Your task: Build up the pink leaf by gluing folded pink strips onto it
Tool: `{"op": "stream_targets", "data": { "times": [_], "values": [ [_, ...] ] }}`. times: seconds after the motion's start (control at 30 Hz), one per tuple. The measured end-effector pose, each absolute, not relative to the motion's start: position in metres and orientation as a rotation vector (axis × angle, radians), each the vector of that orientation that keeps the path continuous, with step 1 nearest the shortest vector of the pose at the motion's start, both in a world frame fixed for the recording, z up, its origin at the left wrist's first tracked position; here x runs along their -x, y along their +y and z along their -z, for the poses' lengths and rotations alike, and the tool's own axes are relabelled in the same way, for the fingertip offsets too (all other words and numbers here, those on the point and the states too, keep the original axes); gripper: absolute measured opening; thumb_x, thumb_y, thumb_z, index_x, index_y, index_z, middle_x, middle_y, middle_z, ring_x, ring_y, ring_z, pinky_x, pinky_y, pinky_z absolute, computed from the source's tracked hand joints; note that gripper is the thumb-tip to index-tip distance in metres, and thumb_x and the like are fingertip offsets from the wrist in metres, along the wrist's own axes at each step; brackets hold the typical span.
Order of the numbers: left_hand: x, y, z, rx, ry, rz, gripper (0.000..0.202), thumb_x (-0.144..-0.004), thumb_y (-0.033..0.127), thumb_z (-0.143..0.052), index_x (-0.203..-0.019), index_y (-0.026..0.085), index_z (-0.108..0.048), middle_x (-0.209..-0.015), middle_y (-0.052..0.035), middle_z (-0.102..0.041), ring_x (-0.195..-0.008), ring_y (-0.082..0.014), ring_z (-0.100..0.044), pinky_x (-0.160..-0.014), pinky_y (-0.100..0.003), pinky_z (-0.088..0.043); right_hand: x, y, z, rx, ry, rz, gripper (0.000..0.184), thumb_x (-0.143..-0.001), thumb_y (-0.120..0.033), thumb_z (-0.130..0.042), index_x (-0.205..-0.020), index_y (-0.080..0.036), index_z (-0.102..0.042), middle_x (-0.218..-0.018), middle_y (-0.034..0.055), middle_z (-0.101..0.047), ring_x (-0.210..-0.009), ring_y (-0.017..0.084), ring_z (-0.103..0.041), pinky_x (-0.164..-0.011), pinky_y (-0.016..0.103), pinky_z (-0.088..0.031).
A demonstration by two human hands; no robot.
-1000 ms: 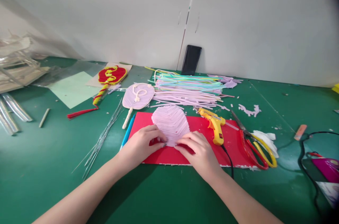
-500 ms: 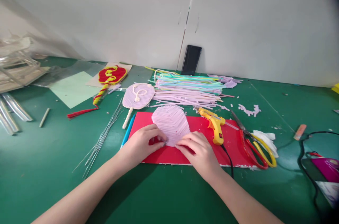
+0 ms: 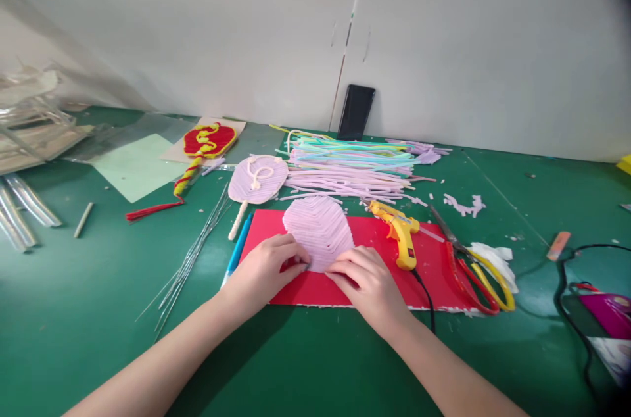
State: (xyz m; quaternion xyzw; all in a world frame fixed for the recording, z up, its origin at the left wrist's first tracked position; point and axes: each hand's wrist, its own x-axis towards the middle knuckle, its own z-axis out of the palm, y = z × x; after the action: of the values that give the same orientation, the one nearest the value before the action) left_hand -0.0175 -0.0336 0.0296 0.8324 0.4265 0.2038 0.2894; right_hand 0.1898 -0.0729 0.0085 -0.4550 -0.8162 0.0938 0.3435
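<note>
Grip nearly closed in left hand (image 3: 271, 266) and right hand (image 3: 369, 280), seemingly pinching lilac panel (image 3: 319, 243) at near edge. Showing strips (image 3: 315, 212) covering panel face already (no handle visible).

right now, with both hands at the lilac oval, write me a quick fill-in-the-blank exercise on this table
The left hand and right hand are at the near edge of the lilac oval, above a ____ board. The yellow glue gun lies between the oval and a pair of ____. The phone propped at the back is ____.

Missing words: red; scissors; black.
</note>
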Motion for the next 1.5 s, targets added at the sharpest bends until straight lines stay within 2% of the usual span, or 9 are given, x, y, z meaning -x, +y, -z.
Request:
{"op": "stream_targets", "data": {
  "times": [0.57, 1.23, 1.5],
  "values": [
    [0.0178, -0.0332, -0.0303, -2.218, 1.134, -0.537, 0.014, -0.082, 0.015, -0.052, -0.082, 0.020, -0.065, -0.084, -0.0010, -0.063, -0.078, -0.0140, -0.058, -0.072, -0.024, -0.047, -0.1889, -0.0737, -0.0089, 1.208, -2.089, -0.220, 0.009, -0.086, -0.024, -0.058, -0.086, -0.021, -0.067, -0.080, 0.0029, -0.066, -0.075, 0.015, -0.059, -0.072, 0.031, -0.046],
    [0.0177, -0.0339, -0.0308, -2.207, 1.138, -0.530, 0.013, -0.082, 0.013, -0.053, -0.083, 0.021, -0.064, -0.086, -0.0005, -0.063, -0.080, -0.0145, -0.057, -0.074, -0.024, -0.045, -0.1888, -0.0726, -0.0079, 1.231, -2.012, -0.347, 0.009, -0.085, -0.022, -0.059, -0.084, -0.021, -0.068, -0.078, 0.0039, -0.063, -0.077, 0.017, -0.058, -0.073, 0.032, -0.048],
    [0.0188, -0.0314, -0.0285, -2.025, 1.130, -0.511, 0.011, -0.078, 0.013, -0.056, -0.081, 0.020, -0.064, -0.083, 0.0005, -0.062, -0.073, -0.0116, -0.057, -0.069, -0.022, -0.044, -0.1892, -0.0719, -0.0088, 1.238, -2.015, -0.345, 0.010, -0.087, -0.023, -0.057, -0.086, -0.021, -0.067, -0.078, 0.0035, -0.063, -0.078, 0.017, -0.059, -0.074, 0.031, -0.049]
  ]
}}
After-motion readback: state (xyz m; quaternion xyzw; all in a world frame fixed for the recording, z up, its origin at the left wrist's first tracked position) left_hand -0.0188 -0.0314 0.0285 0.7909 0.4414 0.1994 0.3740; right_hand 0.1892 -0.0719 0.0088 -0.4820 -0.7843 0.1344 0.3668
